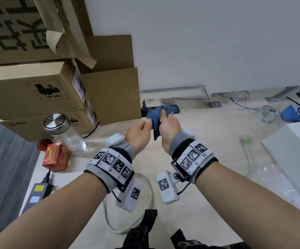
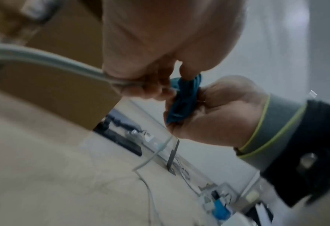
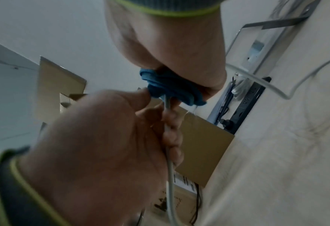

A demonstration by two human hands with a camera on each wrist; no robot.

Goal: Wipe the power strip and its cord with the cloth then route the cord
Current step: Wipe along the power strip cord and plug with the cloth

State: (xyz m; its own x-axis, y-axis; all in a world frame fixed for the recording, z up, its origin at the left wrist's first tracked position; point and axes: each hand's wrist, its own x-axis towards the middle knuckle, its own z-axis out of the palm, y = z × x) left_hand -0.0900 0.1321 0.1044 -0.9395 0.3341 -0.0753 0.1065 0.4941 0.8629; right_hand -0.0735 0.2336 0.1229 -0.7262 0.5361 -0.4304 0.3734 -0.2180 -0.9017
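Fingers [image 3: 171, 130] of the left hand [image 1: 137, 136] are curled round the grey cord [image 3: 169, 168], which is held taut just beside the blue cloth [image 1: 157, 121]. Fingers of the right hand [image 1: 169, 130] are clamped on the cloth, which is bunched round the cord where it leaves the left hand's grip. The two hands are held close together above the bench [image 1: 208, 141]; whether they touch cannot be told. Slack cord is seen looping over the bench beneath the forearms. A black power strip [image 3: 243, 105] lies at the far edge of the bench against the wall, well apart from the hands, with plugs seated in it. Whether it is the strip named in the task cannot be told.

The cord-wiping step is judged to be in hand. For the next move, the cloth is to be drawn along the cord while the left hand's grip is kept firm, so that the length stays taut. Routing is judged not yet begun.
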